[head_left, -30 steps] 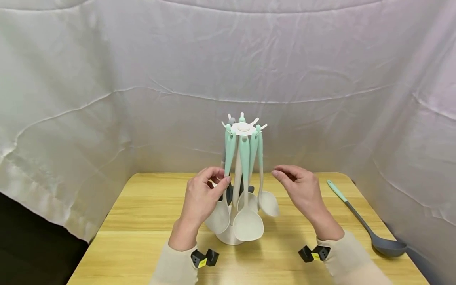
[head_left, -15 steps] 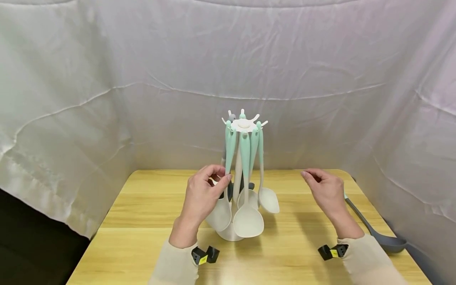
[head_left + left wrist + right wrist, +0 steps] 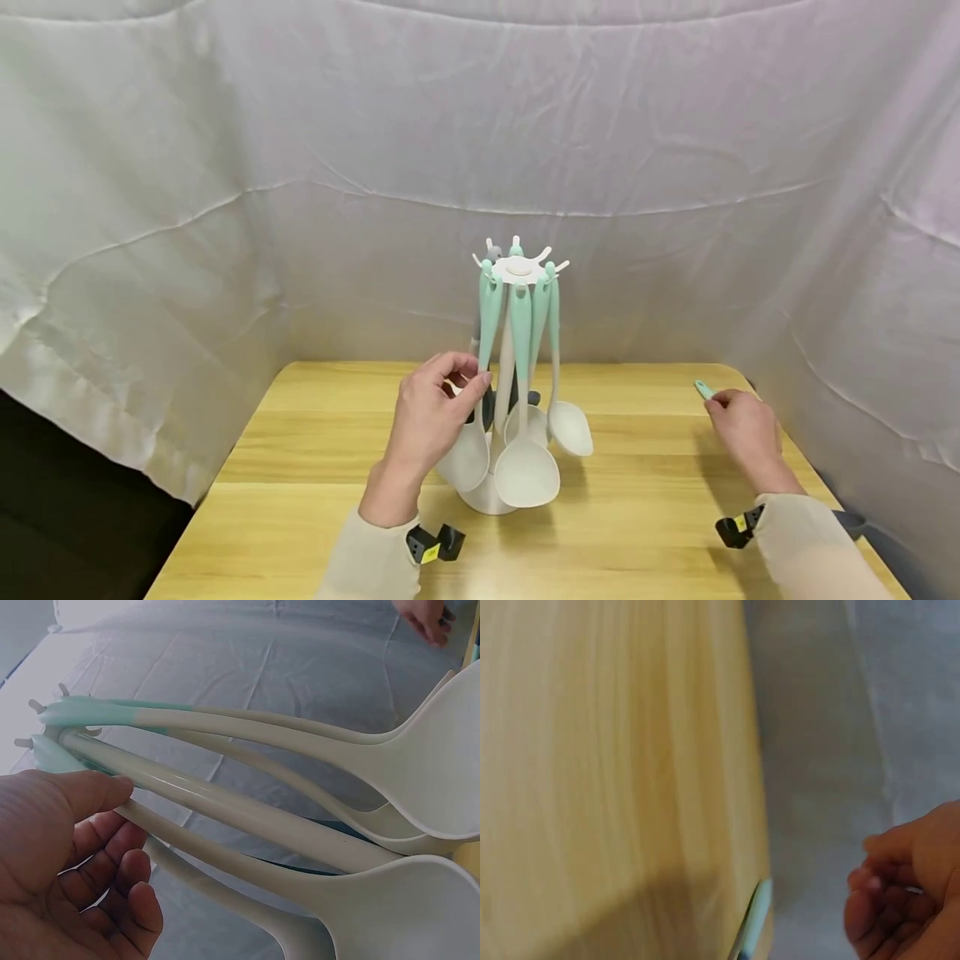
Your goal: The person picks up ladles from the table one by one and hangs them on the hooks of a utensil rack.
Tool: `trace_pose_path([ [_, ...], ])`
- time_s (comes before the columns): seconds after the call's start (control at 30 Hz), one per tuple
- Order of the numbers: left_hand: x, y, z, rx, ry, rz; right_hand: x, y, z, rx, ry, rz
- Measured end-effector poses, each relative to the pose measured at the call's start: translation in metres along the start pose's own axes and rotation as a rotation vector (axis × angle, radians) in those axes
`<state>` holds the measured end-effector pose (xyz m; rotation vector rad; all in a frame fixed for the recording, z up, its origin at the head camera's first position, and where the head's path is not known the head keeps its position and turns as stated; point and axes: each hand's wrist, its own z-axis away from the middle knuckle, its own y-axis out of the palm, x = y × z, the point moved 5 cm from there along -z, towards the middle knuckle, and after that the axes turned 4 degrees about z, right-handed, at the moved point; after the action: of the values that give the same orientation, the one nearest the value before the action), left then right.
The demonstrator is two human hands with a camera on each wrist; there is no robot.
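A white stand [image 3: 517,268] with hooks carries several hanging kitchen utensils, mostly mint-handled with white heads. My left hand [image 3: 427,412] pinches the shaft of one of them, a white utensil with a broad rounded head [image 3: 467,458]; thumb and fingertips also show on it in the left wrist view [image 3: 82,847]. On the table's right side lies a grey ladle [image 3: 850,523] with a mint handle [image 3: 703,389], partly hidden by my right arm. My right hand [image 3: 746,429] is over that handle. In the right wrist view its fingers are loosely bent and apart from the handle [image 3: 754,919].
The wooden table [image 3: 322,433] bears the stand near its middle. Grey cloth [image 3: 637,150] hangs behind and at both sides. A white wok-turner-shaped utensil [image 3: 527,475] hangs at the front, and a white spoon [image 3: 570,427] hangs to its right.
My right hand has moved right and down from beside the stand to the grey ladle's handle. The left hand keeps its hold on the white utensil.
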<state>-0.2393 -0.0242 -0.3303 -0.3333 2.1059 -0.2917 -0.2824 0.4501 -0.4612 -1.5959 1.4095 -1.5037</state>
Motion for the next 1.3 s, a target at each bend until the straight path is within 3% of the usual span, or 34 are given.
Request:
trace_pose_path([
  [0.23, 0.000, 0.003, 0.000, 0.006, 0.000, 0.000, -0.049, 0.008, -0.006, 0.140, 0.149, 0.130],
  [0.53, -0.002, 0.002, 0.000, 0.003, 0.013, -0.002, -0.071, 0.021, -0.007, 0.258, 0.258, 0.198],
  [0.87, -0.003, 0.000, 0.000, 0.010, 0.017, -0.004, -0.078, 0.032, -0.011, 0.291, 0.279, 0.202],
  [1.3, -0.003, -0.001, -0.001, 0.015, -0.001, -0.015, -0.077, 0.035, -0.013, 0.277, 0.220, 0.211],
])
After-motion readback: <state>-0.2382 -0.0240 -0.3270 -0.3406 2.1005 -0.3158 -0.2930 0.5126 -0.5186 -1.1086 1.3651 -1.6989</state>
